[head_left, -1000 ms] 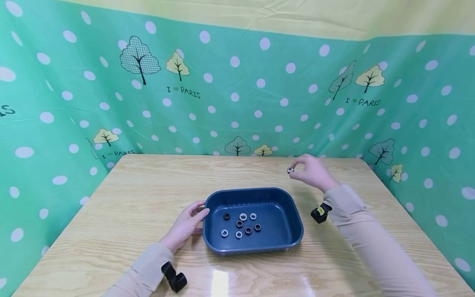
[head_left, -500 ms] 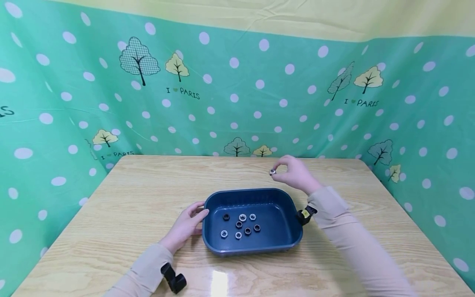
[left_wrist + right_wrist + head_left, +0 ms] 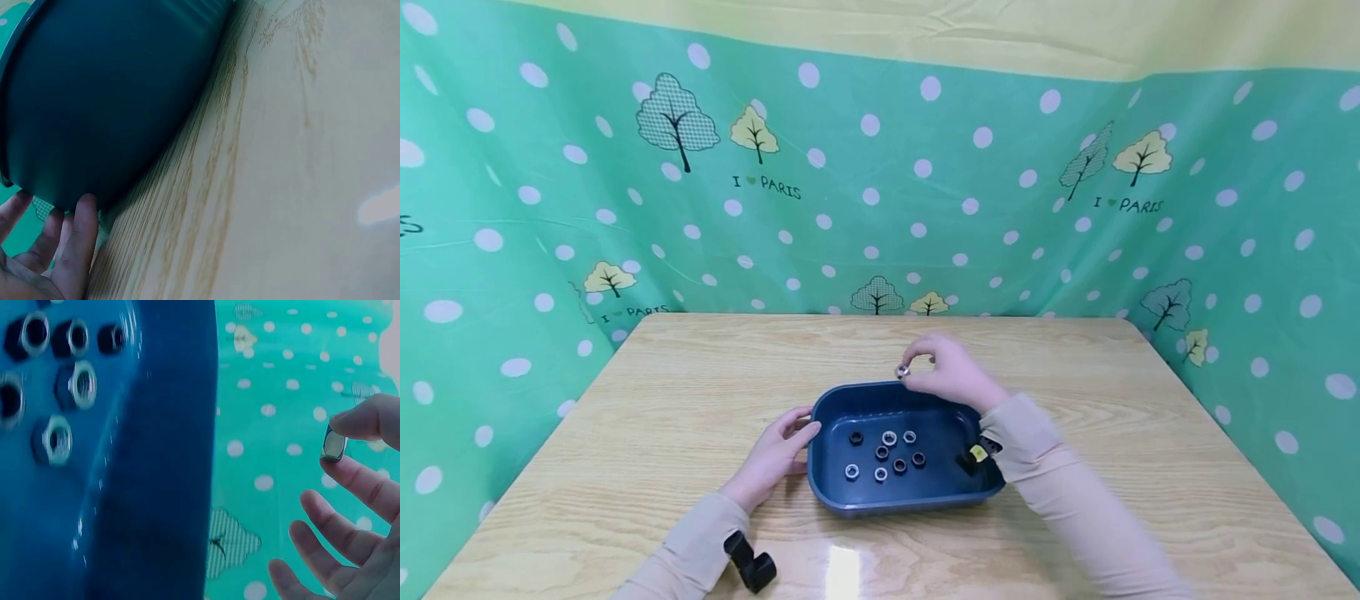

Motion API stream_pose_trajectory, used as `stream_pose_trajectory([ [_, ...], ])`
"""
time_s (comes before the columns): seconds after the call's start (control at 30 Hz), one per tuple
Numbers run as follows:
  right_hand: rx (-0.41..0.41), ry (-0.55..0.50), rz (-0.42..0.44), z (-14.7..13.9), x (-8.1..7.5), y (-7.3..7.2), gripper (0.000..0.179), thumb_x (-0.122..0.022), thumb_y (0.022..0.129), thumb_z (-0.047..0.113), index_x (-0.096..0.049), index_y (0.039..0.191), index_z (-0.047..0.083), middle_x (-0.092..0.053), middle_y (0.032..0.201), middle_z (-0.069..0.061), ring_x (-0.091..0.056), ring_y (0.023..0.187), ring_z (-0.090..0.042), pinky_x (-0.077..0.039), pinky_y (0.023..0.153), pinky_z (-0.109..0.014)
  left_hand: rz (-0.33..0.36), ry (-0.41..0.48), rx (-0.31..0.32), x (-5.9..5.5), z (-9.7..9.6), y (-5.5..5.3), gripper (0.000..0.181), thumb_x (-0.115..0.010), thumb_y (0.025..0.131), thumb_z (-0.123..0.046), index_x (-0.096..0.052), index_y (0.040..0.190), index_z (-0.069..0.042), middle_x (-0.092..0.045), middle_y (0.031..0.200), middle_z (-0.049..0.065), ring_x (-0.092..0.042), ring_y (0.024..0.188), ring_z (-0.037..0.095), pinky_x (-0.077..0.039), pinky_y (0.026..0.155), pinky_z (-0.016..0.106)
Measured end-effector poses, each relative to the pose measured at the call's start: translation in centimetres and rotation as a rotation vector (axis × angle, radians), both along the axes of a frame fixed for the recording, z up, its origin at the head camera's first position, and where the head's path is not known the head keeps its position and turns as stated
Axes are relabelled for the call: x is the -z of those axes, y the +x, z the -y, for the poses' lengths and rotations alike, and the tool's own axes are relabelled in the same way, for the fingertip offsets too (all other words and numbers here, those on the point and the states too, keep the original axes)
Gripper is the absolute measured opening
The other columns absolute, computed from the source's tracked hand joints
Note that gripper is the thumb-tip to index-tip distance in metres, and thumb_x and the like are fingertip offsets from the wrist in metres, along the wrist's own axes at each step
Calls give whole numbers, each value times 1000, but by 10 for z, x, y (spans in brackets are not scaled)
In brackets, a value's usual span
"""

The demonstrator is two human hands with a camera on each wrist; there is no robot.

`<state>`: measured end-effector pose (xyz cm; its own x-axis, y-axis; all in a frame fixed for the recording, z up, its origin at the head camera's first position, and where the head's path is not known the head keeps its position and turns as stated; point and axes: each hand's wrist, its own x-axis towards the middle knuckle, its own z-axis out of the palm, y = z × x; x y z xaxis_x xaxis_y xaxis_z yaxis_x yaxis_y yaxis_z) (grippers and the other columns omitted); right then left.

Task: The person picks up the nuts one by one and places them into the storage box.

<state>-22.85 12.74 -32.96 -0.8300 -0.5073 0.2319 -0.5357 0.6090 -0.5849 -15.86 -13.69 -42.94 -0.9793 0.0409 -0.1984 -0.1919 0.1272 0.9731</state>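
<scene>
My right hand (image 3: 951,371) pinches a silvery hex nut (image 3: 902,372) between thumb and index finger. It is above the far rim of the dark blue tray (image 3: 917,502). In the right wrist view, that nut (image 3: 334,444) is seen side-on, the other fingers spread below it. Several nuts lie apart on the tray floor, among them a silver nut (image 3: 852,472) and a dark nut (image 3: 857,437). At the tray's left end my left hand (image 3: 771,458) touches the rim and outer wall, its fingertips (image 3: 86,206) against the wall in the left wrist view.
The tray stands on a light wooden table (image 3: 700,392). A green dotted curtain (image 3: 880,192) hangs behind the table and along both sides. Black camera mounts sit on both wrists, the left mount (image 3: 751,565) near the front.
My right hand has moved left and a little nearer with the nut, from beyond the tray's right end to its far rim. My left hand and the tray have stayed in place.
</scene>
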Motion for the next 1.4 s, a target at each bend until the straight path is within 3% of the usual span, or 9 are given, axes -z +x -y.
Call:
stream_pose_trajectory([
  [0.27, -77, 14, 92, 26, 12, 4, 6, -70, 81, 16, -69, 87, 13, -66, 99, -2, -58, 104, -26, -49, 90, -47, 0, 5, 2, 0, -1, -1, 42, -52, 97, -23, -46, 135, -4, -50, 133, 22, -60, 107, 28, -58, 77, 44],
  [0.47, -132, 14, 133, 41, 23, 6, 7, -70, 81, 15, -69, 88, 13, -65, 95, 0, -58, 97, -25, -50, 86, -42, -6, 6, 7, 1, -3, -1, 43, -53, 97, -23, -46, 135, -4, -49, 133, 23, -60, 107, 29, -58, 78, 44],
  [0.63, -149, 10, 175, 46, 31, 6, 9, -70, 80, 12, -68, 89, 11, -66, 91, 0, -57, 96, -28, -49, 87, -46, -9, 17, 13, 2, -4, -2, 43, -53, 97, -22, -47, 134, -3, -49, 132, 24, -60, 106, 29, -58, 77, 45],
  [0.87, -170, 14, 241, 45, 39, 5, 10, -70, 81, 13, -68, 90, 13, -65, 98, 0, -57, 98, -23, -51, 87, -40, -4, 23, 12, 0, -6, -3, 43, -53, 97, -22, -46, 135, -3, -49, 134, 24, -59, 108, 29, -58, 77, 45],
  [1.13, -332, 165, 208, 47, 51, 8, 9, -71, 80, 17, -68, 88, 17, -62, 107, 1, -56, 101, -20, -50, 90, -32, -9, 11, 20, -1, -4, -2, 44, -53, 97, -23, -45, 135, -3, -48, 134, 24, -59, 106, 29, -58, 77, 45],
  [1.27, -349, 251, 151, 52, 54, 8, 11, -72, 79, 18, -69, 89, 16, -61, 108, 2, -54, 99, -12, -47, 86, -21, -7, 9, 8, 0, -1, -2, 43, -52, 97, -21, -45, 135, -3, -48, 132, 25, -60, 105, 28, -59, 75, 44],
  [1.4, -351, 290, 124, 53, 57, 8, 12, -73, 78, 16, -70, 89, 16, -61, 108, 1, -53, 99, -11, -46, 84, -19, -2, 17, 0, 2, 0, -2, 43, -52, 97, -21, -45, 135, -3, -48, 132, 24, -60, 103, 27, -59, 75, 43],
])
